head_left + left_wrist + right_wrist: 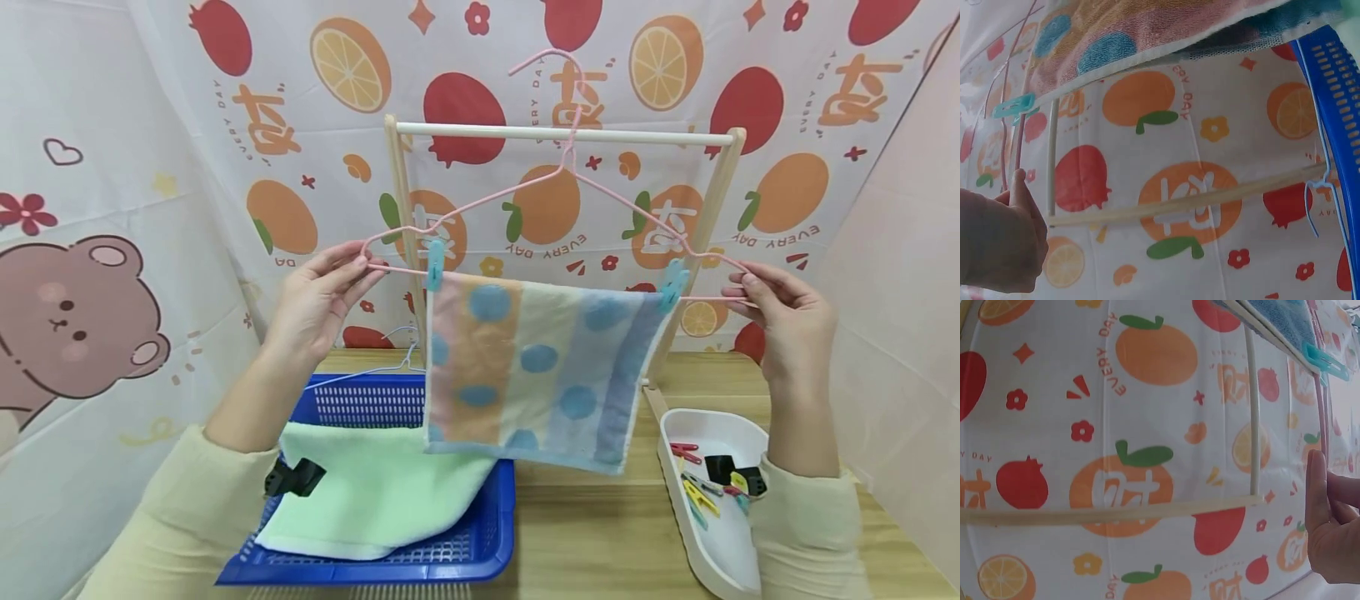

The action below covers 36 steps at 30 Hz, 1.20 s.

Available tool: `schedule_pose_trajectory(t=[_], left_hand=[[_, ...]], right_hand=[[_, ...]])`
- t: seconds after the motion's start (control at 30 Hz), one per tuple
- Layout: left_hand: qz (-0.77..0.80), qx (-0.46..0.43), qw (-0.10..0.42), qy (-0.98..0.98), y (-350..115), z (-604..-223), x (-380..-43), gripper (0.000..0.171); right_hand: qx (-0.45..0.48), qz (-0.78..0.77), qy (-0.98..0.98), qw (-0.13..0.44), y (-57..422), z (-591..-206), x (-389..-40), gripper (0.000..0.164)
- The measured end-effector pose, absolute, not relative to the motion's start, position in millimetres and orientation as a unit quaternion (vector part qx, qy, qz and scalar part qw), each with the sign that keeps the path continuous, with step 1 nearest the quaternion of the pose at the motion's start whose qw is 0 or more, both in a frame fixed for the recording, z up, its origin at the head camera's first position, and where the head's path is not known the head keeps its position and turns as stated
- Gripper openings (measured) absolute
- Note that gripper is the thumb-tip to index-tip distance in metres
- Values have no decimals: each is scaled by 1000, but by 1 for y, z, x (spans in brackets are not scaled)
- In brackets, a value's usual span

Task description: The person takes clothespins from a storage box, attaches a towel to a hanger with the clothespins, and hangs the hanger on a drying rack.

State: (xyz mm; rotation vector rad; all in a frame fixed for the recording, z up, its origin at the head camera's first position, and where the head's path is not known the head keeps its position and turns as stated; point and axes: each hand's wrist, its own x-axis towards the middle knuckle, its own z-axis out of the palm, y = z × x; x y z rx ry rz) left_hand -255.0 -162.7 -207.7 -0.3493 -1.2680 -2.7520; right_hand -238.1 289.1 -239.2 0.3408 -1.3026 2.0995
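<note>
A pink wire hanger (501, 193) is held up by its two ends, its hook level with or above the rack's top bar in the head view. My left hand (318, 296) pinches the left end and my right hand (787, 321) pinches the right end. From the hanger's lower bar hangs a small striped towel (536, 367) with blue dots. One teal clothespin (435, 265) clips its left corner, another teal clothespin (674, 283) its right corner. Each wrist view shows the hand at its hanger end, near a clothespin (1015, 106).
Behind the towel stands a wooden rack (480, 131) with a white top bar. A blue basket (504, 533) at lower left holds a pale green towel (375, 492); a light blue hanger (375, 369) lies at its back. Several clothespins lie in a white tray (675, 500) at right.
</note>
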Motion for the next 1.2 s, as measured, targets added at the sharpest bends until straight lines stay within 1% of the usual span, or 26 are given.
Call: schedule_pose_trajectory(t=[0.17, 0.33, 0.47, 0.57, 0.63, 0.67, 0.87, 1.0, 1.07, 1.13, 1.2], left_hand=[[-919, -104, 20, -381, -144, -206, -266, 16], [-933, -81, 2, -352, -125, -206, -277, 15], [-955, -41, -28, -293, -110, -208, -287, 14], [-970, 2, -54, -236, -100, -209, -295, 17], [-976, 23, -68, -205, -95, -210, -299, 25], [-978, 29, -75, -192, -93, -210, -301, 26], [-979, 67, -90, -169, -80, -213, -312, 21], [-981, 90, -92, -142, -71, -214, -320, 36], [-982, 96, -91, -135, -66, -216, -324, 41], [-982, 100, -91, -135, -62, -217, -329, 39], [-980, 100, -88, -150, -59, -220, -333, 34]], right_hand=[[108, 807, -481, 326, 305, -240, -231, 35], [96, 819, -459, 331, 317, -241, -225, 34], [83, 826, -442, 339, 326, -242, -222, 34], [57, 820, -448, 352, 331, -244, -220, 36], [49, 816, -448, 360, 333, -246, -220, 38], [46, 816, -447, 363, 334, -247, -220, 38], [49, 819, -432, 375, 339, -250, -216, 36], [47, 819, -425, 382, 343, -252, -214, 36], [46, 819, -423, 385, 344, -253, -213, 36], [41, 818, -423, 388, 345, -255, -212, 36], [34, 816, -422, 392, 346, -256, -211, 37]])
